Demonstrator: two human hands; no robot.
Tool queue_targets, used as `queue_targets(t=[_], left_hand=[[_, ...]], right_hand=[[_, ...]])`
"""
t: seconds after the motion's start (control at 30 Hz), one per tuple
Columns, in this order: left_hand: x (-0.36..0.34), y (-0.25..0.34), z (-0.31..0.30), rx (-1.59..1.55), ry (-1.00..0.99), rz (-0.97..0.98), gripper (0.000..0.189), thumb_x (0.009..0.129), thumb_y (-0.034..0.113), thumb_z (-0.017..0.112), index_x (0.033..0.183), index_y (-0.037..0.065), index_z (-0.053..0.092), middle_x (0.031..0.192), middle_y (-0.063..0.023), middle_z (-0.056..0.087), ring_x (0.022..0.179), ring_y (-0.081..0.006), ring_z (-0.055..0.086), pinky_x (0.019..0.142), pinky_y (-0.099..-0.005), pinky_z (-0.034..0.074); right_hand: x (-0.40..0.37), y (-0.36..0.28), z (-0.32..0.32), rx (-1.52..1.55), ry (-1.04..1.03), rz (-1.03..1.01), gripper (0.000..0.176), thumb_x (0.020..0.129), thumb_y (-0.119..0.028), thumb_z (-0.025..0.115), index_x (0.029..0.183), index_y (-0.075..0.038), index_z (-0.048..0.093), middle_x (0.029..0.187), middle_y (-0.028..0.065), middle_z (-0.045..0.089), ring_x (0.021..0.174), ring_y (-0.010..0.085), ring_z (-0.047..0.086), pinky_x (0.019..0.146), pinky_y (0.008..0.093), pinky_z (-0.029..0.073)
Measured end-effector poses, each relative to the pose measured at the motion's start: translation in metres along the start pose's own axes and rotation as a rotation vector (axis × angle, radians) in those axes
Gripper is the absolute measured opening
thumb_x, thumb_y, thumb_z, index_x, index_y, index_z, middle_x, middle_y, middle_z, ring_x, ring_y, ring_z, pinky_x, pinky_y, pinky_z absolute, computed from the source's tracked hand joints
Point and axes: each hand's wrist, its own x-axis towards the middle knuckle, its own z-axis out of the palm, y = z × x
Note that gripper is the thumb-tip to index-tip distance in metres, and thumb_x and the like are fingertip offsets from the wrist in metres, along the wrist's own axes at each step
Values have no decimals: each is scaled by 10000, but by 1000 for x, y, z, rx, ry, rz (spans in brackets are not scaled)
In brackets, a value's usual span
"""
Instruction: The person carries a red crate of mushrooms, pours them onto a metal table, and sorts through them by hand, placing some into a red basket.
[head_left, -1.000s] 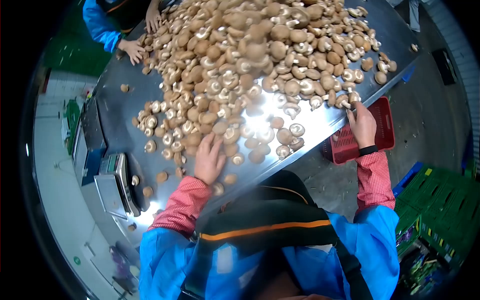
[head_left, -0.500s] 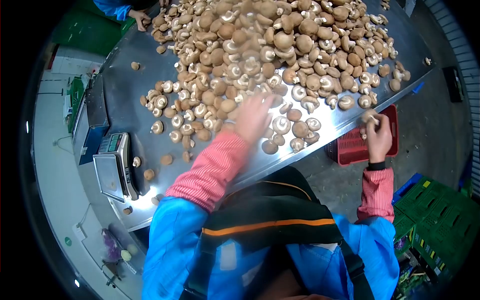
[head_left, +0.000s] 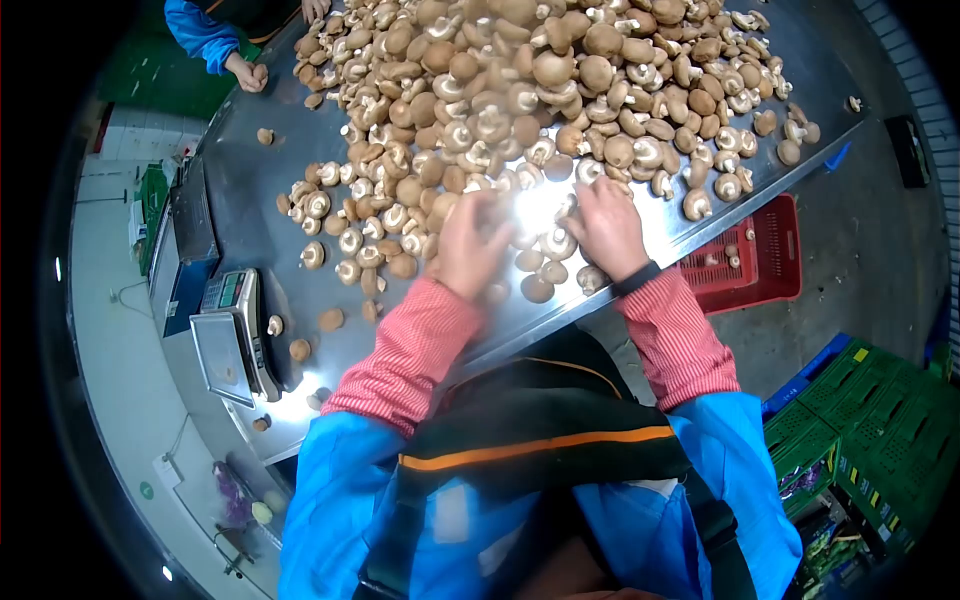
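A large heap of brown shiitake mushrooms (head_left: 600,75) covers the metal table (head_left: 290,240), with loose ones spread along the near side. My left hand (head_left: 468,245), smeared by motion, is over the near fringe of the heap with its fingers bent towards the mushrooms. To its right, my right hand (head_left: 610,228) reaches in with curled fingers, thumb and forefinger closed on a shiitake mushroom (head_left: 568,212) that they partly cover. Several mushrooms lie between and just below the two hands, near the table's front edge.
Below the table's right edge a red crate (head_left: 783,262) holds a few small pieces. On the left stands a weighing scale (head_left: 222,350). Another person's hand (head_left: 246,74) is at the far left corner. Green crates (head_left: 850,410) are stacked at lower right.
My right hand has come from above the red crate, where it held a mushroom, to the mushrooms on the table. My left hand has shifted slightly left. The other person's hand moved left and down.
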Motion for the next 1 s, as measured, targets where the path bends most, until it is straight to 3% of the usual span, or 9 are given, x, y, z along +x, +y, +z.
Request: queue_targets(t=[0.13,0.3,0.43,0.57,0.7,0.77,0.83,0.9,1.0], left_hand=[[-24,-7,-19,-431,38,-310,424,821,85,779,1198,75,586,1015,-18,607,885,-120,573,786,-272,518],[-61,-29,-26,-411,29,-313,443,829,85,787,1223,75,584,1039,-27,603,902,-122,571,806,-259,511],[-74,-40,-20,-410,-7,-327,426,842,69,785,1214,77,578,1063,-22,600,913,-103,570,800,-243,505],[-75,-29,-16,-378,-26,-300,425,848,51,787,1215,74,574,1039,1,599,914,-80,559,791,-224,495],[-79,-44,-13,-478,-45,-327,432,830,74,781,1211,107,578,1084,-1,591,981,-120,556,843,-258,485],[-82,-50,-14,-525,-37,-356,436,830,69,779,1214,107,576,1087,3,591,984,-117,555,848,-260,481],[-87,-49,-16,-559,-27,-368,439,831,67,777,1218,106,573,1089,4,591,985,-113,554,851,-264,479],[-87,-46,-17,-570,-15,-365,440,837,71,774,1225,104,569,1086,4,595,983,-114,558,855,-268,478],[-82,-40,-19,-550,-2,-351,439,846,75,770,1233,103,564,1076,3,604,980,-115,565,858,-273,480]], right_hand=[[2,1,12,65,-18,-71,244,786,-164,762,917,-25,610,928,148,572,888,342,594,796,409,499],[-8,25,-7,509,19,451,240,814,-184,715,942,-25,588,935,158,617,813,367,641,708,437,515],[30,33,-32,-203,159,238,401,819,-276,772,1097,-65,572,986,170,656,840,365,687,670,467,556],[46,58,-7,-305,62,206,321,829,-279,748,1058,-84,636,899,147,676,759,325,686,642,417,561],[28,57,-64,1044,-74,664,421,942,-318,576,1257,-39,595,847,19,615,787,141,653,569,265,527],[14,47,-70,1313,-172,675,403,940,-323,552,1237,-52,575,874,27,631,808,128,655,557,240,518],[9,41,-52,884,-366,631,362,880,-331,635,1104,-46,652,910,80,685,817,170,686,565,298,536],[5,27,-17,161,-130,159,374,815,-343,707,1021,-32,684,902,144,697,764,233,700,597,375,549],[25,-6,3,-257,-353,96,395,777,-387,760,979,-54,697,909,143,711,849,300,711,708,422,559]])
